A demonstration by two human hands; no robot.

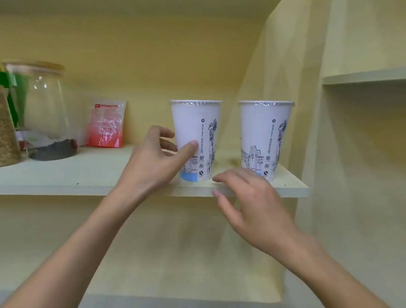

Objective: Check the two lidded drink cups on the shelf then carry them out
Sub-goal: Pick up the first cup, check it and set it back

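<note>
The left cup [194,124] and right cup [259,129], both white and lidded, stand upright and apart on the shelf [75,173]. The left hand [153,160] wraps the left cup, thumb on its front. The right hand [254,200] hovers near the right cup's base, fingers spread.

cups [195,129]: matt paper, glossy film lids | shelf [75,171]: pale matt wood | jar [44,109]: clear glass

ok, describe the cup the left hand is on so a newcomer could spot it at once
On the pale wooden shelf, two white lidded drink cups stand side by side, right of a red packet. It is the left cup, nearer the packet, with the thumb of the left hand on its front; no hand wraps the right cup.
</note>
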